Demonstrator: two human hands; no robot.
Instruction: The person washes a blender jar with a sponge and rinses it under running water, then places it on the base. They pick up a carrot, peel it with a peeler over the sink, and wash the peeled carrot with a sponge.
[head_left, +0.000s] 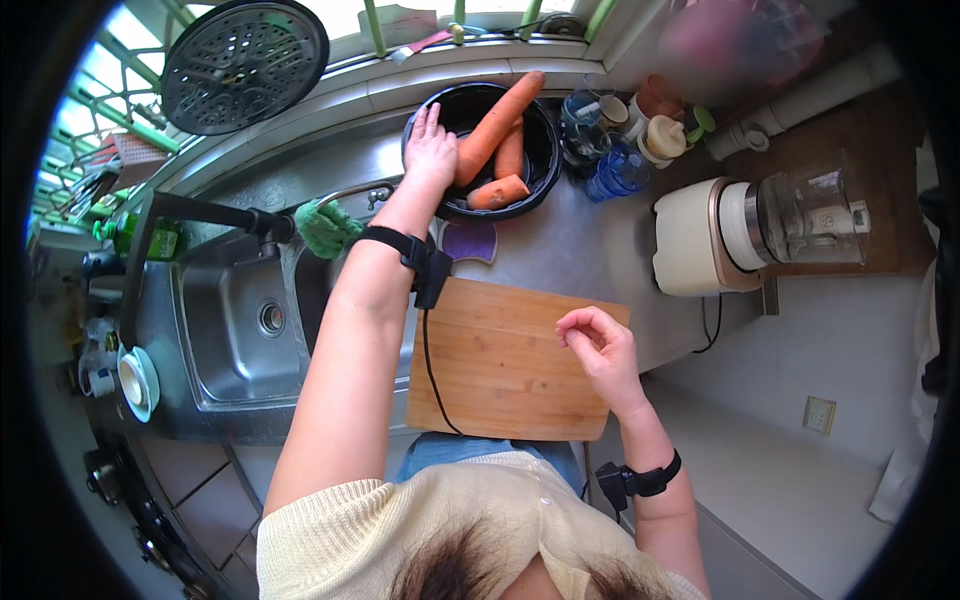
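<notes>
My left hand (431, 150) reaches to the left rim of a round black pan (541, 196), its fingers apart over the edge and its thumb side beside a large carrot (491, 131). Whether it grips the rim is hard to tell. Two shorter carrot pieces, one (509, 154) under the large carrot and one (498, 193) near the front wall, are also in the pan. Above the right part of a wooden cutting board (502, 367), my right hand (600, 349) is raised with curled fingers, thumb near the fingertips, and nothing visible in it.
A purple sponge (469, 242) lies between pan and board. Left are a steel sink (240, 330), its black faucet (202, 210) and a green cloth (327, 228). Glass and blue cups (617, 169) stand right of the pan; a cream blender (694, 236) is farther right.
</notes>
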